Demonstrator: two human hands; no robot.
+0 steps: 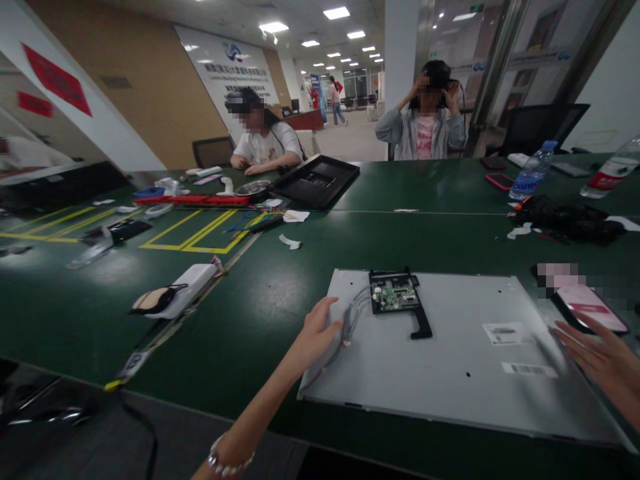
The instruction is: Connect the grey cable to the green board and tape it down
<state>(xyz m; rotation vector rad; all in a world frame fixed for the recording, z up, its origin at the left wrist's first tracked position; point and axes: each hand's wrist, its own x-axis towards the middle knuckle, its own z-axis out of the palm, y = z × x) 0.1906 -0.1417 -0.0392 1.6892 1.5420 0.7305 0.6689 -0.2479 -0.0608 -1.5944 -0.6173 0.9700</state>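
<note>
While the big grey metal panel lies flat on the green table right in front of the person, both hands sit at its two ends. Left hand rests on the left edge beside the loose wires, fingers together and flat, not gripping anything. Right hand hovers over the right edge, fingers spread apart, just below a phone. Circuit board sits in its black bracket near the top of the panel. Looks to me like the steadying or repositioning stage, so a firm hold on both edges seems needed, keeping clear of those wires.
</note>
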